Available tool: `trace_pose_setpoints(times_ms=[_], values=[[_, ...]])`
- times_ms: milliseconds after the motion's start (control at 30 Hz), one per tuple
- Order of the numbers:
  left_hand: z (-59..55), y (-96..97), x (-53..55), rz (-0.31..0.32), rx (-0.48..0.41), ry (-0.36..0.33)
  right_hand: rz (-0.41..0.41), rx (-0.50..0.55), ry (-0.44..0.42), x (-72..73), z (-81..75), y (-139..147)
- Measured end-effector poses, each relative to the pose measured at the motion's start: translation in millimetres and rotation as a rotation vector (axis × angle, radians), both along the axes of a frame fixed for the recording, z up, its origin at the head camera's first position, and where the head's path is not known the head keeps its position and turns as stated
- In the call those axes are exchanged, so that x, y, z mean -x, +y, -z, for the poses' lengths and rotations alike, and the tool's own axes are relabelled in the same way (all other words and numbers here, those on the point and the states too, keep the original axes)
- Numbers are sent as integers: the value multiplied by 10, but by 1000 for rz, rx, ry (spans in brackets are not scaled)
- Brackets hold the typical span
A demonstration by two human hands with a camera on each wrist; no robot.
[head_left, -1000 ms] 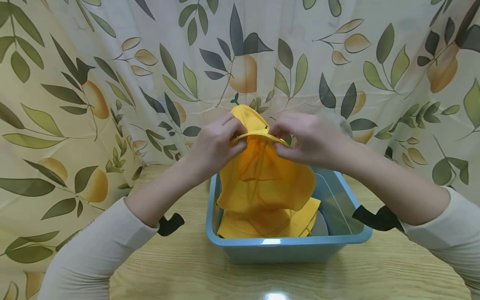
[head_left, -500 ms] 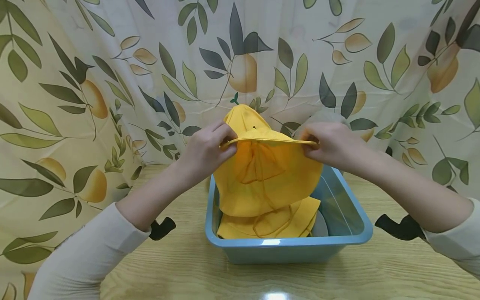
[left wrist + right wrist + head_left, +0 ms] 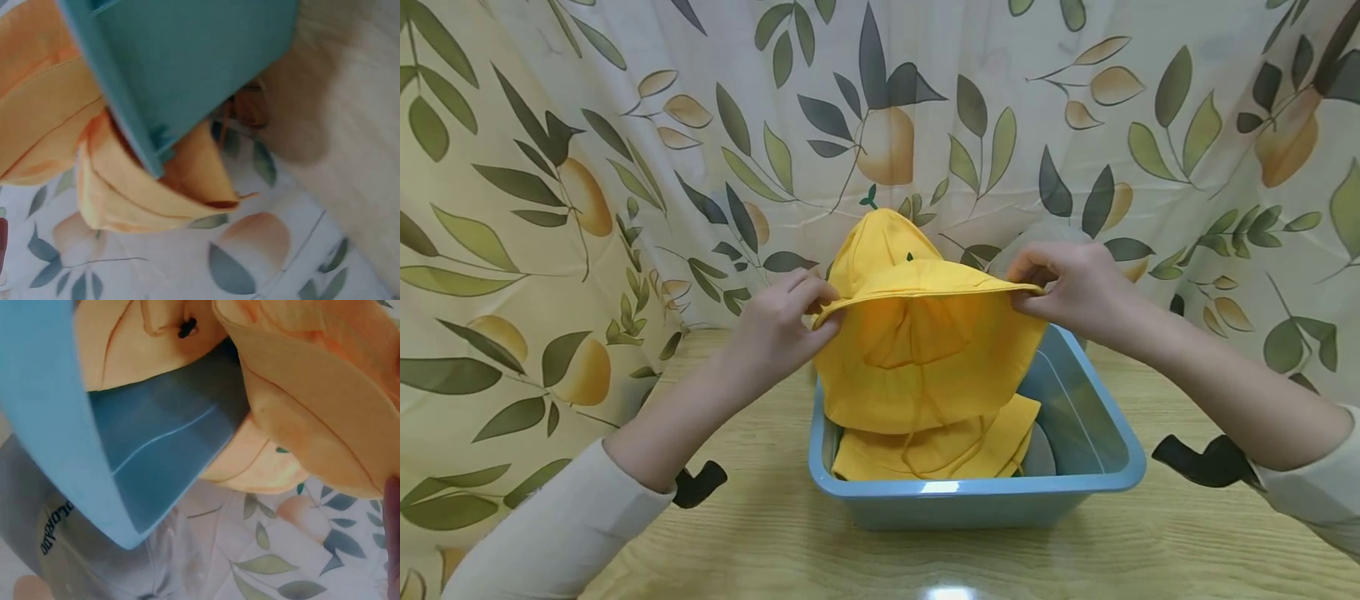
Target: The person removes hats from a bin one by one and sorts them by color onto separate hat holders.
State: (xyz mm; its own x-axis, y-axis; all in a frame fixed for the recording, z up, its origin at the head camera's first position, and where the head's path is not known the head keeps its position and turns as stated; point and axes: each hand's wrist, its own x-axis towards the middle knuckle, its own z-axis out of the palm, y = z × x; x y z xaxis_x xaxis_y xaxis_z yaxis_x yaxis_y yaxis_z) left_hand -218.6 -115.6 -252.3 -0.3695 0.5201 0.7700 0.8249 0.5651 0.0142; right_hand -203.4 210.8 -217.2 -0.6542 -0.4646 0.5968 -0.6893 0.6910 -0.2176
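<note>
A yellow cloth hat [image 3: 940,392] is stretched between my two hands above the blue bin [image 3: 977,500], its orange-looking inside facing me and a thin cord hanging down. My left hand [image 3: 775,329] pinches the left end of its brim. At the other end my right hand [image 3: 1078,292] pinches the brim between thumb and fingers. A second yellow hat [image 3: 887,458] lies in the bin, with a black cord toggle [image 3: 187,327] on it. Behind the bin stands another yellow hat [image 3: 876,233], topped by a green sprout.
Beside the folded hat a grey rounded thing [image 3: 1040,454] lies in the bin, mostly covered. A grey cap [image 3: 81,550] with dark lettering is behind the bin's far right corner. A leaf-print curtain [image 3: 737,50] hangs behind the wooden table [image 3: 745,550].
My hands have moved apart along the brim, and the hat now spreads wide. My left hand has shifted left and lower; the right moved right, then stayed nearly still.
</note>
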Motion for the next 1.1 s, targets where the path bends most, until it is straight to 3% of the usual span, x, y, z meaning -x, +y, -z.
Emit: trace_pose_setpoints(times_ms=[267, 400, 500, 600, 667, 800, 967, 1100], values=[[524, -158, -24, 63, 36, -52, -25, 37, 9, -27, 121, 71], [705, -153, -24, 34, 64, -149, -45, 66, 13, -17, 145, 102], [774, -125, -36, 4, 99, -246, -44, 78, -2, -27, 149, 128], [791, -108, -47, -17, 86, -301, -38, 62, -3, -43, 148, 168], [772, -113, -54, -24, 43, -291, -40, 39, 8, -47, 141, 202], [693, -139, -53, -21, -47, -210, -57, 6, 26, -65, 116, 283], [527, -177, -52, 33, -129, -109, -81, 11, 13, -111, 66, 366], [382, -236, -23, 84, -187, -27, -32, 33, -2, -141, 21, 357]])
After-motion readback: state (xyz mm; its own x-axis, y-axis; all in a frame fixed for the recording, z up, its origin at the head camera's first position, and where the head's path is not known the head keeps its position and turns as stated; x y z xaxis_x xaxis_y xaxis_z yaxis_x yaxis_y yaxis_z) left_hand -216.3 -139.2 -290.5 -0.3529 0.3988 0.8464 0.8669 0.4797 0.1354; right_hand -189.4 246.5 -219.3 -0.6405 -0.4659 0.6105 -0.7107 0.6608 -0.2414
